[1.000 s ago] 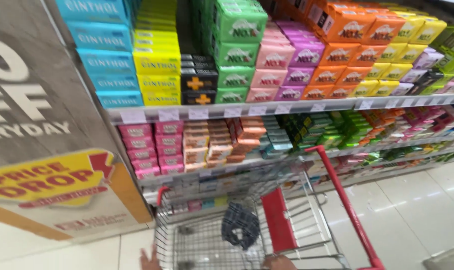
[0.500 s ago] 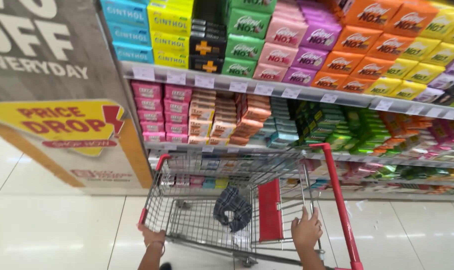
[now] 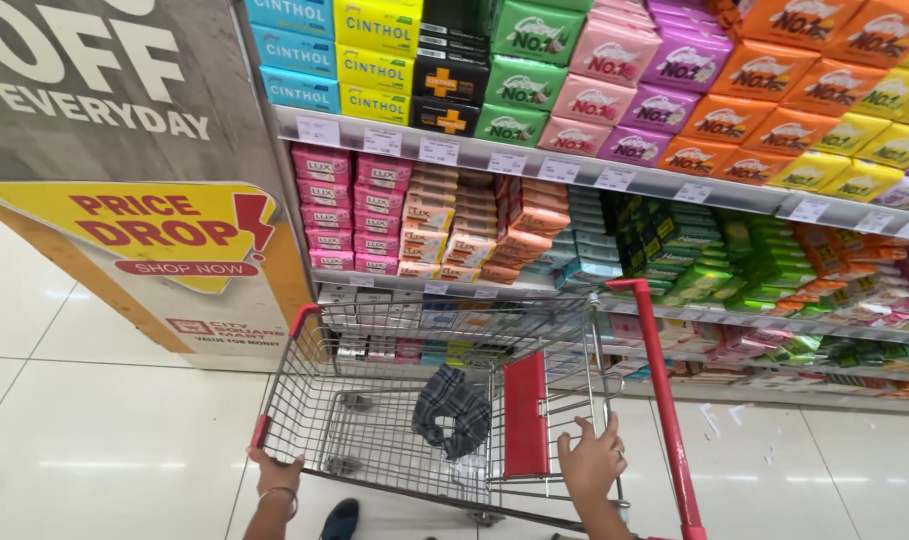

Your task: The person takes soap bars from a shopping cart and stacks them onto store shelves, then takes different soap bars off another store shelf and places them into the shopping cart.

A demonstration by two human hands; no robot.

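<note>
A wire shopping trolley (image 3: 375,400) with red trim stands in front of me, facing shelves of boxed soap. My left hand (image 3: 275,472), a bangle on its wrist, grips the trolley's near left corner. My right hand (image 3: 593,460) holds the wire frame at the near right, beside the red child-seat flap (image 3: 525,415). A dark checked cloth bag (image 3: 453,410) lies inside the basket. The red handle bar (image 3: 660,400) runs along the right side.
Shelves (image 3: 615,180) of stacked soap boxes in pink, green, orange, yellow and blue fill the upper right. A large grey and yellow end-of-aisle sign panel (image 3: 135,200) stands at left. White tiled floor (image 3: 85,430) lies around the trolley. A blue shoe (image 3: 341,520) shows below.
The view has tilted down and drawn nearer to the shelves. Both hands have come up into view on the trolley, and the trolley sits closer to the shelving.
</note>
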